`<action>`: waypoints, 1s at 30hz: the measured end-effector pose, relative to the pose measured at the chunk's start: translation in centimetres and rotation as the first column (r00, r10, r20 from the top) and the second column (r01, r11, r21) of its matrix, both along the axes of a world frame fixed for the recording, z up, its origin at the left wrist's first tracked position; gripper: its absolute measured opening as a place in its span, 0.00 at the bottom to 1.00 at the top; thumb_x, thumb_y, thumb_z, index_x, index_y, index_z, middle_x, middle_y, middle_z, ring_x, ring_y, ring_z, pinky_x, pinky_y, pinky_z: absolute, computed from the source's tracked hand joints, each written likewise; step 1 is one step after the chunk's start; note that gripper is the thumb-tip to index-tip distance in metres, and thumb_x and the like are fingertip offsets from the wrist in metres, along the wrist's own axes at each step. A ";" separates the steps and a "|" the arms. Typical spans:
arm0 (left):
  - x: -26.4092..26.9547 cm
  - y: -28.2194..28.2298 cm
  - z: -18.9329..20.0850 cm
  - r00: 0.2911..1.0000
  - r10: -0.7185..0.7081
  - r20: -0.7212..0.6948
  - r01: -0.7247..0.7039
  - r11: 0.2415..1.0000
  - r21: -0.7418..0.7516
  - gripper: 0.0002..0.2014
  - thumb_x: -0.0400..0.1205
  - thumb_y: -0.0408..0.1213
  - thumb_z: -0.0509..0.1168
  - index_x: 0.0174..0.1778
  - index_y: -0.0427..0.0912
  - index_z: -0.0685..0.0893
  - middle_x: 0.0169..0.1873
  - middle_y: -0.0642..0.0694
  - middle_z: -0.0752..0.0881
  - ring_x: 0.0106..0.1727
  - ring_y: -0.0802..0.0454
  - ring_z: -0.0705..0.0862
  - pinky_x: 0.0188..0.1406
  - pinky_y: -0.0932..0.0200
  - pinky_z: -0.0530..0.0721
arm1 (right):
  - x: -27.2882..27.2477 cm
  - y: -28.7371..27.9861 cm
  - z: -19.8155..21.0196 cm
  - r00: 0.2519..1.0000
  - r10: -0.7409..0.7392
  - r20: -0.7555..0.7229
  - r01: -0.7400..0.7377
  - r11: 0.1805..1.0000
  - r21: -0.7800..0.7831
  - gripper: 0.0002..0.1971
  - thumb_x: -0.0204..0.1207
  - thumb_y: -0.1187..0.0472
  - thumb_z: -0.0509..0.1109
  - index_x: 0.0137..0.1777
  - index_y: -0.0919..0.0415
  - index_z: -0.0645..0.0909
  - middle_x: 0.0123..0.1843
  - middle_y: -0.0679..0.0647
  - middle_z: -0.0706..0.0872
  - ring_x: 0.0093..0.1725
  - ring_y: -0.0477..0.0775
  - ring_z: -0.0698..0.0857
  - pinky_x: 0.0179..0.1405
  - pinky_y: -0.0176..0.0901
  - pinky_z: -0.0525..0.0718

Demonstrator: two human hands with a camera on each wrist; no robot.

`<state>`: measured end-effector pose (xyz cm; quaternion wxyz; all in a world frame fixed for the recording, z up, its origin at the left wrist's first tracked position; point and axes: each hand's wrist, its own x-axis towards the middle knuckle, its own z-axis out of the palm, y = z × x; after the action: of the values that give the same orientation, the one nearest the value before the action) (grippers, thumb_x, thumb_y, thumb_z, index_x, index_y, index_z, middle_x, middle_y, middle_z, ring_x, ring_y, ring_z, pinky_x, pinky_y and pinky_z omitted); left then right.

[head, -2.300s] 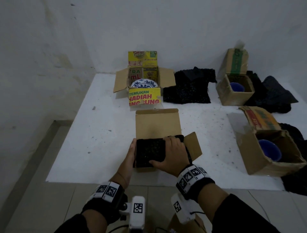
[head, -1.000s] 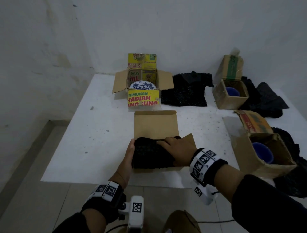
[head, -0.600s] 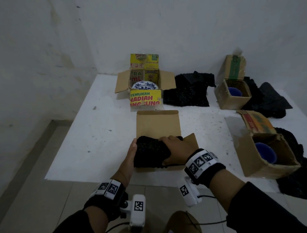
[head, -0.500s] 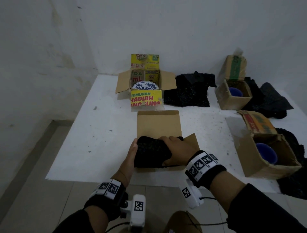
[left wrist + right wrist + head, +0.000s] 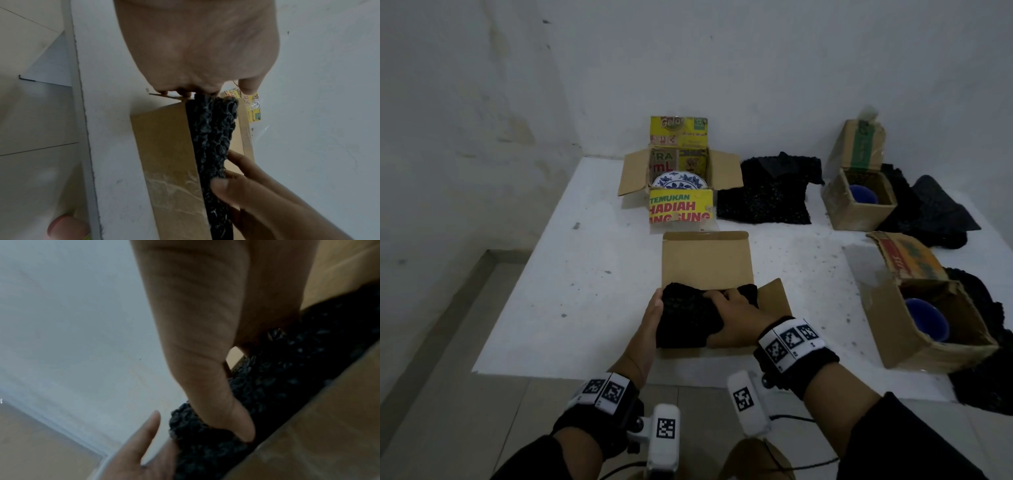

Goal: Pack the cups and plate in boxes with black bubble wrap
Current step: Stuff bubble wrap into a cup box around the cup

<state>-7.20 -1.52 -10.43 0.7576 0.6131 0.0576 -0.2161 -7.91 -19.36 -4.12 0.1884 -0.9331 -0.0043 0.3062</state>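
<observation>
An open brown box (image 5: 705,260) stands at the mat's near edge, stuffed with black bubble wrap (image 5: 685,318). My left hand (image 5: 654,313) lies flat against the left side of the box and wrap, fingers straight. My right hand (image 5: 732,313) grips the right part of the wrap, thumb dug into its front (image 5: 242,433) and fingers over the top. What lies under the wrap is hidden. A blue-patterned plate (image 5: 680,180) rests in the yellow box (image 5: 681,209). Blue cups (image 5: 863,193) (image 5: 926,318) sit in two brown boxes on the right.
A loose sheet of black bubble wrap (image 5: 767,192) lies between the yellow box and the far right box (image 5: 858,209). More black wrap (image 5: 931,219) is heaped behind and beside the near right box (image 5: 914,342). The white mat (image 5: 585,274) ends just in front of my box.
My right hand went from lying flat on top of the wrap to curling round its right part, bunching it. The left hand stayed against the box's left side.
</observation>
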 end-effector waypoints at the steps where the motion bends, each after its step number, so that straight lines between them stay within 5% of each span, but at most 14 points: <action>1: 0.0 0.0 -0.1 1.000 -0.001 0.000 0.001 1.000 0.003 0.25 0.87 0.48 0.43 0.81 0.50 0.57 0.80 0.51 0.61 0.79 0.54 0.62 0.82 0.50 0.57 | 0.0 0.4 0.1 0.999 -0.049 0.012 0.049 0.999 0.011 0.47 0.65 0.39 0.75 0.79 0.48 0.54 0.74 0.60 0.60 0.73 0.65 0.66 0.71 0.59 0.73; 5: 0.0 -0.1 0.1 1.000 0.007 -0.017 -0.007 1.000 -0.007 0.24 0.88 0.48 0.43 0.81 0.50 0.57 0.78 0.53 0.62 0.79 0.54 0.63 0.80 0.52 0.59 | -1.0 2.9 -1.2 0.947 -0.134 0.293 0.181 0.974 -0.137 0.44 0.59 0.33 0.74 0.70 0.56 0.65 0.67 0.60 0.66 0.63 0.63 0.73 0.61 0.56 0.78; 10: 0.1 0.3 0.1 0.999 -0.010 -0.039 0.011 1.000 0.017 0.25 0.87 0.52 0.45 0.80 0.53 0.60 0.78 0.54 0.64 0.78 0.56 0.65 0.79 0.54 0.61 | -1.4 3.8 -2.9 0.905 -0.119 0.409 0.227 0.947 -0.227 0.43 0.59 0.34 0.72 0.70 0.55 0.63 0.67 0.60 0.68 0.63 0.62 0.72 0.60 0.55 0.76; 15: 0.2 0.0 0.7 0.999 -0.005 -0.042 0.005 1.000 -0.006 0.23 0.88 0.48 0.43 0.80 0.48 0.61 0.76 0.52 0.67 0.76 0.55 0.67 0.76 0.57 0.64 | -1.1 2.7 -1.0 0.925 -0.015 0.380 0.121 0.959 -0.257 0.41 0.62 0.32 0.71 0.69 0.55 0.67 0.65 0.59 0.71 0.62 0.61 0.74 0.58 0.51 0.76; 18: 0.2 0.1 0.5 0.998 0.006 -0.055 -0.007 1.000 -0.018 0.24 0.88 0.49 0.42 0.80 0.49 0.62 0.77 0.49 0.68 0.76 0.54 0.67 0.80 0.50 0.61 | -1.5 2.6 -0.2 0.814 0.143 0.563 0.006 0.967 -0.255 0.33 0.72 0.34 0.62 0.70 0.56 0.69 0.67 0.58 0.74 0.65 0.61 0.73 0.64 0.54 0.72; 21: -0.1 0.4 0.6 0.997 0.006 -0.081 -0.008 0.999 -0.031 0.23 0.87 0.52 0.42 0.78 0.54 0.65 0.77 0.52 0.68 0.76 0.55 0.67 0.79 0.50 0.61 | -1.7 3.5 -1.5 0.777 0.273 0.567 -0.212 0.962 -0.173 0.37 0.79 0.34 0.45 0.80 0.60 0.61 0.81 0.57 0.63 0.81 0.60 0.59 0.80 0.58 0.52; 23: -0.4 0.6 1.2 0.997 -0.034 -0.068 0.035 0.999 0.027 0.22 0.85 0.56 0.44 0.74 0.59 0.67 0.72 0.59 0.70 0.72 0.61 0.67 0.74 0.57 0.64 | -1.8 4.0 -3.2 0.793 0.324 0.516 -0.292 0.945 -0.145 0.41 0.77 0.35 0.33 0.81 0.61 0.58 0.84 0.56 0.57 0.84 0.56 0.50 0.80 0.53 0.38; 26: -0.9 0.9 2.4 0.996 -0.077 -0.047 0.082 0.991 0.110 0.18 0.81 0.61 0.48 0.65 0.64 0.68 0.55 0.71 0.72 0.63 0.67 0.68 0.62 0.64 0.65 | -1.7 3.8 -4.7 0.788 0.314 0.529 -0.306 0.946 -0.106 0.35 0.82 0.41 0.38 0.77 0.64 0.68 0.78 0.58 0.70 0.82 0.57 0.57 0.79 0.52 0.37; 30: -0.9 0.9 2.6 0.996 -0.072 -0.045 0.077 0.990 0.118 0.19 0.79 0.63 0.49 0.65 0.64 0.68 0.56 0.68 0.73 0.61 0.67 0.70 0.63 0.63 0.65 | -1.3 3.6 -4.7 0.752 0.395 0.528 -0.356 0.917 -0.179 0.31 0.80 0.44 0.44 0.63 0.64 0.81 0.62 0.59 0.83 0.72 0.62 0.73 0.80 0.55 0.47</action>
<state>-8.09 -0.64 -7.82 0.7097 0.6546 0.0629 -0.2528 -9.17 -15.75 -8.80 0.0822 -0.9668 -0.2356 0.0541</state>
